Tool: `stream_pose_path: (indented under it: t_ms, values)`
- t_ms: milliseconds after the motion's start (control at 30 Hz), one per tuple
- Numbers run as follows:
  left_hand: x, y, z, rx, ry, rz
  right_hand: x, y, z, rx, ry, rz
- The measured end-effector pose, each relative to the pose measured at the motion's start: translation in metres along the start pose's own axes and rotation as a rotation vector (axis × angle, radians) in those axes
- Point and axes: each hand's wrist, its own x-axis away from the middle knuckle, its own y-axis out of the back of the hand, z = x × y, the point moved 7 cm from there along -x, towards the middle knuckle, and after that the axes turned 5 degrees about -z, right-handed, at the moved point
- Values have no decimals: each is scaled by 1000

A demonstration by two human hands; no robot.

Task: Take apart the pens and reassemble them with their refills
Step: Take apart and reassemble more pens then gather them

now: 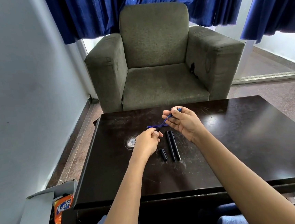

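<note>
While the left hand (pixel 148 142) pinches a dark tip (pixel 158 129) and the right hand (pixel 179 120) pinches its blue refill (pixel 169 116), both grips hold them over the desk (pixel 235 148), probably to slide them apart. Two pens (pixel 172 145) and a cap (pixel 163 154) lie close below.

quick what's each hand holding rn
Left hand: pinching the black pen part.
Right hand: holding the blue refill that runs into that part.

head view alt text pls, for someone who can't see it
The left hand and right hand each pinch an end of a thin blue refill above a dark table. On it lie two black pens side by side, a black cap and more blue refills.
</note>
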Motion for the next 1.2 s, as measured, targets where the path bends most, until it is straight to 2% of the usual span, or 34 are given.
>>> stream_pose_path:
  t_ms: [167,400,633,1067,1200]
  values:
    - [1,2,-1,-29,-19,-4,2,-5,-4,98,-26,63]
    - [1,6,-3,-81,-55,-40,2,-2,-2,153,-24,45]
    - [0,7,-6,-12,-89,-67,5,-4,-9,217,-74,77]
    - [0,8,-4,99,-28,-81,10,-9,-13,185,-124,67]
    - [-1,9,-4,109,-60,-96,10,-11,-15,192,-124,73]
